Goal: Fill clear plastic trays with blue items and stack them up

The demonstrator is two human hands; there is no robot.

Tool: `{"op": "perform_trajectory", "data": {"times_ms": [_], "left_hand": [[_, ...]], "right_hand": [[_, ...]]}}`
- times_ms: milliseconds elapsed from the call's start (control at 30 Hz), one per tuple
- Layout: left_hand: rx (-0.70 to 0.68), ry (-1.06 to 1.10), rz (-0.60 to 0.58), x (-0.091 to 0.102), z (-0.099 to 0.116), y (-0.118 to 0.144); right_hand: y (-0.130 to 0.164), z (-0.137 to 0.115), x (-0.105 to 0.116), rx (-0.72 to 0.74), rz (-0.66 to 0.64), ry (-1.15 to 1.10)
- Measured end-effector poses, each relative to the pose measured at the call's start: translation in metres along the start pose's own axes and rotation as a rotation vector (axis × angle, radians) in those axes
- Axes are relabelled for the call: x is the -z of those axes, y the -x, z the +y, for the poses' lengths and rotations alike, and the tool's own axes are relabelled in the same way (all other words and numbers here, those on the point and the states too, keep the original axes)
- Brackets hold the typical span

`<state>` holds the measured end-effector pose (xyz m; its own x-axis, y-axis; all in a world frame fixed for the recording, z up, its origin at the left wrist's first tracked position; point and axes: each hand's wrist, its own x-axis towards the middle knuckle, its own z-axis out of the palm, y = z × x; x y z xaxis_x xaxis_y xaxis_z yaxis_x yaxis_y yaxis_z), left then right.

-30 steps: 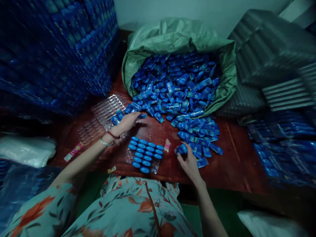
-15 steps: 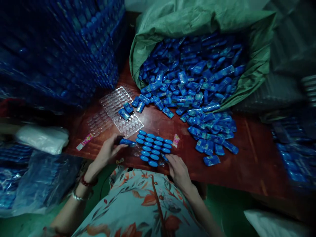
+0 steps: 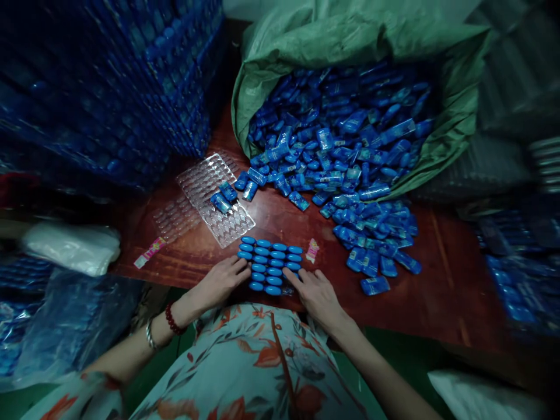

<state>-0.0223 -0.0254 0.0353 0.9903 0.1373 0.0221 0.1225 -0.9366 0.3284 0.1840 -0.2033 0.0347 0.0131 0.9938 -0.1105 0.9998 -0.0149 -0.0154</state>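
Observation:
Several glossy blue oval pieces [image 3: 275, 263] lie in close rows near the table's front edge. My left hand [image 3: 225, 277] rests at the left side of these rows, fingers stretched forward and fingertips against the outer pieces. On the opposite side is my right hand [image 3: 318, 294], its index finger reaching onto the right-hand pieces and the other fingers apart. I see nothing held in either hand, though the space under both palms is hidden. A small scrap of clear wrap [image 3: 287, 291] shows beside the right fingers.
A green sack [image 3: 247, 87] spills wrapped blue packets [image 3: 371, 227] across the reddish-brown table [image 3: 437, 291]. Clear moulded trays [image 3: 227, 224] lie left of centre, with two packets on top. Pink wrappers [image 3: 312, 251] flank the rows. Stacked blue packs [image 3: 153, 76] rise at the left.
The dark blue packet that was in my left hand is no longer visible. That hand has moved right, against the oval pieces. The rows have turned slightly and my right index finger reaches further over them.

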Motion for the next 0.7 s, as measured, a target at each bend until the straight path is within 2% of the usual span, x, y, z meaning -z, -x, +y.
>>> {"op": "perform_trajectory", "data": {"times_ms": [67,133,267,367,433,500,600,700], "left_hand": [[-0.008,-0.029,0.041,0.000,-0.002,-0.001],[-0.022,-0.069,0.164,-0.002,-0.004,0.002],[-0.023,-0.023,0.404,-0.006,-0.013,0.004],[0.138,0.107,0.566,0.001,-0.034,-0.018],[0.338,0.126,0.657,0.012,-0.057,-0.043],[0.578,0.045,0.634,0.028,-0.082,-0.069],[0.879,-0.103,0.401,0.049,-0.108,-0.092],[0.951,-0.085,0.165,0.053,-0.119,-0.093]], "right_hand": [[0.002,0.001,-0.005,0.007,0.025,0.022],[0.007,0.001,-0.012,0.018,0.090,0.006],[0.009,0.015,-0.019,0.036,0.344,-0.213],[-0.019,0.044,-0.018,-0.125,0.548,-0.349],[-0.056,0.068,-0.014,-0.286,0.545,-0.365],[-0.099,0.088,-0.007,-0.418,0.411,-0.297],[-0.152,0.105,0.006,-0.488,0.120,-0.167],[-0.173,0.108,0.013,-0.453,-0.031,-0.145]]}}
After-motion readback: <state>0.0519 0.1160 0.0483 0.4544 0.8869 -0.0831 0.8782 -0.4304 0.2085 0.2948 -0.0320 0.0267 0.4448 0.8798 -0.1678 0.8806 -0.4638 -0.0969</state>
